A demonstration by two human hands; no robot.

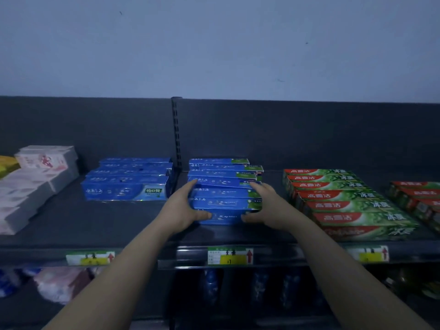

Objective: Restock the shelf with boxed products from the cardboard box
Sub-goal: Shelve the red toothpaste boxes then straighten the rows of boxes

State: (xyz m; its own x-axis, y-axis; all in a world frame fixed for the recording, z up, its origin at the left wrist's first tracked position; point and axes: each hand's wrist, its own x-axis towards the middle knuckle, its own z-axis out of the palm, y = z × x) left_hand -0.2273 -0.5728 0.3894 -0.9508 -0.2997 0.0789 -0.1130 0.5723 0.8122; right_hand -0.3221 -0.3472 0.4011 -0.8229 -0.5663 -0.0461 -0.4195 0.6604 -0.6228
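Several blue toothpaste boxes [223, 198] lie in a row on the dark top shelf [119, 225], running from the back panel toward the front edge. My left hand [183, 208] holds the left ends of the front boxes, fingers along the side and thumb across the nearest box's front face. My right hand [264, 206] holds the right ends the same way, thumb on the front face. The cardboard box is out of view.
A second group of blue boxes [126, 182] sits to the left, white and pink packs [35, 182] farther left. Red and green toothpaste boxes [345, 201] fill the right. Price tags [229, 256] line the shelf edge; bottles [212, 284] stand on the lower shelf.
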